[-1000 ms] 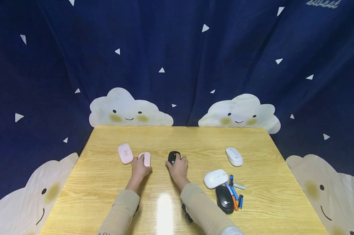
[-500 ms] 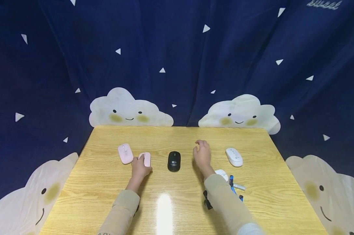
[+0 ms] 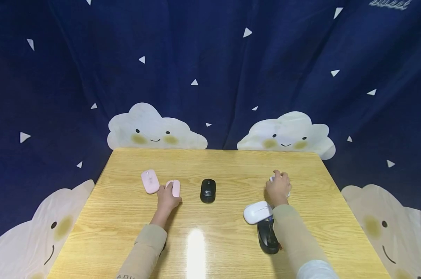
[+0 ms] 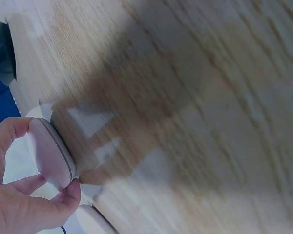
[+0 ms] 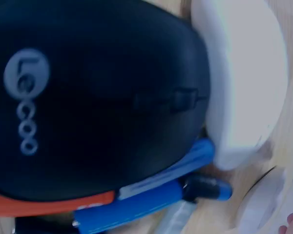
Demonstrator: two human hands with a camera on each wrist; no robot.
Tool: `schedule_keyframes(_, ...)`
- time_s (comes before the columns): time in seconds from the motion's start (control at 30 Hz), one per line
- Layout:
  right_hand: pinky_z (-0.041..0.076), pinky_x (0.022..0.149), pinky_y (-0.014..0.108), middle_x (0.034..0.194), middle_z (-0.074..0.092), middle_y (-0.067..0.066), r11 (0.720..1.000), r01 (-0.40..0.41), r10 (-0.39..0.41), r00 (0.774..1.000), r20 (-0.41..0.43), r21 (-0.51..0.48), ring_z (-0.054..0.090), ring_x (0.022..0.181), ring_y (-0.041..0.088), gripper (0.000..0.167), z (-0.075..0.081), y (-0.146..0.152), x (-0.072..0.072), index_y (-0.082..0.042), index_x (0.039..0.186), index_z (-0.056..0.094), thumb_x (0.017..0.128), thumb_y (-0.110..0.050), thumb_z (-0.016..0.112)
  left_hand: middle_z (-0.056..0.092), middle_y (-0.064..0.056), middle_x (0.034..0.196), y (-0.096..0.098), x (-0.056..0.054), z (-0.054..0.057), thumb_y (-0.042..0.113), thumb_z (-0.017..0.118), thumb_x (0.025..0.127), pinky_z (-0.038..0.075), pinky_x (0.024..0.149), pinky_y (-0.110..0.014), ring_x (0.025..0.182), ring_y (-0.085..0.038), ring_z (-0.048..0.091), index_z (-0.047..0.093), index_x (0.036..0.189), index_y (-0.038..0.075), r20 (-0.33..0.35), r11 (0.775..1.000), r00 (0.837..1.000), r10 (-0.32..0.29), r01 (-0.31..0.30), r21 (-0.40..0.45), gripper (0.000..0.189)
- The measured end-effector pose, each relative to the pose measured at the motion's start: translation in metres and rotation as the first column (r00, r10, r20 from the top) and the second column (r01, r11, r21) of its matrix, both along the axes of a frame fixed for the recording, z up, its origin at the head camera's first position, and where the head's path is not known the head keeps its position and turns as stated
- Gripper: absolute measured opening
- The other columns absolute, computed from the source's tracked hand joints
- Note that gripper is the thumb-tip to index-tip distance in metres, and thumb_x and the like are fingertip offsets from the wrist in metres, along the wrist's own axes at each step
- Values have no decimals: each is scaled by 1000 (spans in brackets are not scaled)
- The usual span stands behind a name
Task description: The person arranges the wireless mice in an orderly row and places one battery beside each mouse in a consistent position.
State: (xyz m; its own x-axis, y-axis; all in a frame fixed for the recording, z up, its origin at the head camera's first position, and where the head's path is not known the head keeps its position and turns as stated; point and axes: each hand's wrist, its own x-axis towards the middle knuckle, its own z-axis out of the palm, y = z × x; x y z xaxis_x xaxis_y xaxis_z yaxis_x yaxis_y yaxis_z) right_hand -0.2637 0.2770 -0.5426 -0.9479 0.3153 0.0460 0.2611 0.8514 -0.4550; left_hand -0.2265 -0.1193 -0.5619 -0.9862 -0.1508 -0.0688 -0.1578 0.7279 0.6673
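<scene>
On the left of the wooden table (image 3: 217, 240), my left hand (image 3: 166, 198) holds a pink computer mouse (image 3: 176, 188) by its sides. The left wrist view shows that mouse (image 4: 51, 153) between the curled fingers (image 4: 63, 202) and thumb. My right hand (image 3: 278, 188) is over a white mouse (image 3: 289, 193) at the right, covering most of it. In the right wrist view, its fingertips (image 5: 291, 219) appear at the edge, seemingly apart from the white mouse (image 5: 259, 202). A small black mouse (image 3: 207, 190) sits between the two hands.
Left of my left hand lies another pink mouse (image 3: 150, 181). Near my right forearm, a white mouse (image 3: 257, 212) touches a larger black mouse (image 3: 267, 237). Beside these lie blue markers (image 5: 132, 207), an orange marker (image 5: 53, 204) and a black-and-blue piece (image 5: 207, 188).
My right hand has let go of the small black mouse, lifted away and moved right to above the far white mouse. The left hand has stayed on its pink mouse.
</scene>
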Motion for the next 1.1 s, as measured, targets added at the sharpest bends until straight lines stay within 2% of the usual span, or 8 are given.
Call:
schedule_keyframes(0.2,31,91,59,127,32,33,1000,6,-6,998,55,11,34,113,47,55,-5,16,7,3,130,37,83,-18,55,39,-33,120,3,0,0,8,75,61,38,94,-49,114,-45,35,42,130,-9,-14,1000,1000,-2,2,0,79)
schedule_keyframes(0.47,33,93,58,128,30,34,1000,-8,10,994,112,-20,34,112,49,58,-12,28,12,5,134,32,84,-19,51,39,-33,119,3,0,2,7,74,62,38,93,-49,113,-44,35,41,131,-10,-20,1000,1000,-3,3,1,78)
schedule_keyframes(0.73,35,93,58,129,30,33,997,-28,36,994,106,-78,36,112,51,59,-11,32,18,5,134,30,86,-21,52,38,-33,120,3,0,3,7,74,61,39,93,-49,114,-44,34,40,131,-9,-18,1000,1000,3,-3,11,79)
schedule_keyframes(0.9,33,95,58,129,29,34,995,-56,65,993,101,-83,34,114,51,60,-10,34,18,6,134,30,86,-21,54,38,-33,121,2,0,3,7,74,62,38,94,-50,114,-45,34,40,132,-9,-9,1000,1000,4,-4,10,79)
schedule_keyframes(1.1,32,97,58,130,28,35,995,-49,59,992,108,-92,32,117,51,60,-12,34,17,5,135,30,88,-23,54,37,-33,121,1,1,1,7,74,62,38,94,-49,115,-44,33,39,132,-9,4,1000,1000,6,-6,2,80)
